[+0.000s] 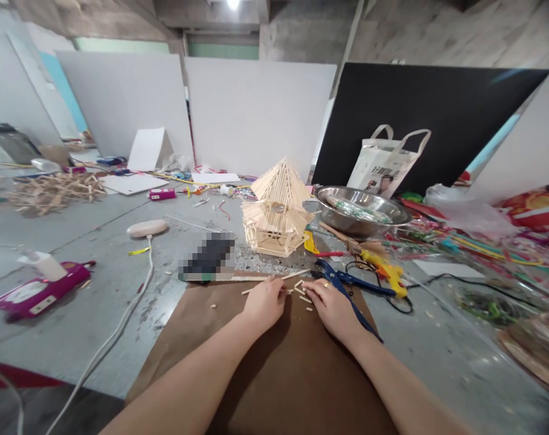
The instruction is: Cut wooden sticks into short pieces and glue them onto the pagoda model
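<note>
My left hand (266, 300) rests over the brown sheet (274, 374) with its fingers curled and pressed together; what they hold, if anything, is hidden. Opposite it, my right hand (332, 306), with a ring on one finger, pinches at a short wooden stick (298, 283). Several more cut stick pieces (305, 299) lie between the two hands. Just beyond stands a small pavilion model (281, 211) built of thin wooden sticks, with a pointed roof. Blue-handled pliers or cutters (347, 290) lie beside and partly behind my right hand.
A phone-like dark object (207, 257), blurred out, lies left of the model. To the right are a yellow glue gun (386, 273) and a steel bowl (363, 211). Purple power strip (43, 290) and white cable (133, 302) occupy the left. A stick pile (57, 190) sits farther back.
</note>
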A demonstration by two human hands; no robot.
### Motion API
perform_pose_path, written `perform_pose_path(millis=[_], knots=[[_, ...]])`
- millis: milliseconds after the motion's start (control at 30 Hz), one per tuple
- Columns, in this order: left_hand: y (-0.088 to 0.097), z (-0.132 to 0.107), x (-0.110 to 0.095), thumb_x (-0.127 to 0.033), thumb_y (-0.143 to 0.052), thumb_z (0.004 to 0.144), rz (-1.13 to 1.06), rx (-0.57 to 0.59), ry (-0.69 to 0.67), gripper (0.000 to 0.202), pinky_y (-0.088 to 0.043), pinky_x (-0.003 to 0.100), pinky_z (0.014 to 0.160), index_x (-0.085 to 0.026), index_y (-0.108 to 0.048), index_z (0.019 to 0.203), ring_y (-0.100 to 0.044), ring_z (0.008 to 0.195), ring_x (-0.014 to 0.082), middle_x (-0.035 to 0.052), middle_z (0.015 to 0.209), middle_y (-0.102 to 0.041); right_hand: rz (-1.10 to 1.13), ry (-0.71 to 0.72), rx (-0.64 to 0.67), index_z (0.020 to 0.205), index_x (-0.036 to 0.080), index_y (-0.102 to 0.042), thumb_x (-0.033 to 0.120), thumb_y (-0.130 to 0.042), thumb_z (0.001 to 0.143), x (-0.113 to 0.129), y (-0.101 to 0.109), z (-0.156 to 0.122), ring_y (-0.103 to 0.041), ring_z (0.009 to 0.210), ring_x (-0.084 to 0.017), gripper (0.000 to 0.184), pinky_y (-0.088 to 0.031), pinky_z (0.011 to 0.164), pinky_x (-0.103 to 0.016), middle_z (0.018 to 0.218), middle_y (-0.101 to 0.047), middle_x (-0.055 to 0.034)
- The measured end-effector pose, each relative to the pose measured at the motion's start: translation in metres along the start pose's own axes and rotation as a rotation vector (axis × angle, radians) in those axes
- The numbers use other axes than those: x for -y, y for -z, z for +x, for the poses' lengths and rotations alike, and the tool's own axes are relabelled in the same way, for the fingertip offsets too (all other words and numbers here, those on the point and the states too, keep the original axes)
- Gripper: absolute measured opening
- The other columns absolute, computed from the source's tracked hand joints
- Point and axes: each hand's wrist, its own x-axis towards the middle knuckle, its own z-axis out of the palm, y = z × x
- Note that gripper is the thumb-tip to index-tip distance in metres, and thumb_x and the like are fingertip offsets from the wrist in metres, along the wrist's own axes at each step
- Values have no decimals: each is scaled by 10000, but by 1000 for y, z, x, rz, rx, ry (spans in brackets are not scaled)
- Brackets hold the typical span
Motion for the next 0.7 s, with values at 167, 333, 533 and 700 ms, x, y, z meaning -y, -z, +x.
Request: perform_pose_path(millis=[167, 333, 533, 700], knots=[[5, -5, -6, -228, -399, 754, -21, -4, 14, 207, -424, 282, 714, -170, -553, 880, -565, 791, 184, 75, 849, -597, 95, -49, -28, 850, 210, -545, 338, -357, 804, 2, 3, -2, -566, 766, -175, 232, -408, 691, -297, 847, -627, -39], [13, -10, -19, -258, -419, 745, -24, 46, -15, 215, -428, 283, 687, -182, -544, 903, -567, 783, 188, 60, 843, -612, 143, -50, -35, 812, 206, -538, 370, -386, 782, 3, 4, -2, -559, 658, -154, 225, -407, 620, -272, 779, -627, -26], [26, -14, -26, -283, -419, 738, 51, 122, -46, 225, -432, 296, 697, -176, -549, 887, -568, 813, 202, 70, 881, -612, 148, -2, -24, 787, 213, -548, 360, -408, 776, -1, 0, -1, -542, 620, -135, 204, -396, 588, -246, 714, -611, -4], [29, -8, -18, -311, -423, 737, 46, 138, -6, 239, -434, 305, 680, -194, -544, 907, -572, 806, 208, 59, 870, -618, 210, 0, -23, 761, 208, -557, 358, -444, 760, -1, -3, -2, -521, 580, -128, 188, -395, 552, -236, 670, -596, 2]])
